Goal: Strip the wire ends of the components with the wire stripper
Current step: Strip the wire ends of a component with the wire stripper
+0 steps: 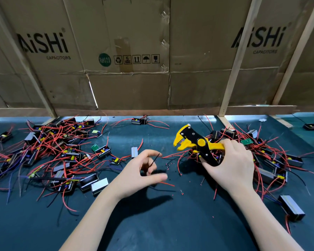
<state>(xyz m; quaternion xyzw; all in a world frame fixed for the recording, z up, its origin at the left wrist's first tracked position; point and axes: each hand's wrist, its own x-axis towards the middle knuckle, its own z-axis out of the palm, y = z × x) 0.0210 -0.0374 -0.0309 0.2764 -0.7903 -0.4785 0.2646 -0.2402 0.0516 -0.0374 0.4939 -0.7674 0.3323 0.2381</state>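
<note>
My right hand [230, 163] grips the handles of a yellow and black wire stripper [194, 142], whose jaws point left and stand open above the mat. My left hand [143, 173] hovers at the middle of the mat with curled fingers, and a thin black wire [154, 160] sticks up between them. A red wire [166, 183] lies under the thumb. Tiny red bits of stripped insulation [168, 165] dot the mat between my hands. Whether a component sits inside the left hand is hidden.
A big heap of small black box components with red, black and blue wires [53, 151] covers the left of the dark green mat [152, 223]. A second heap [272, 160] lies behind my right hand. Cardboard sheets and wooden battens [232, 73] close off the back.
</note>
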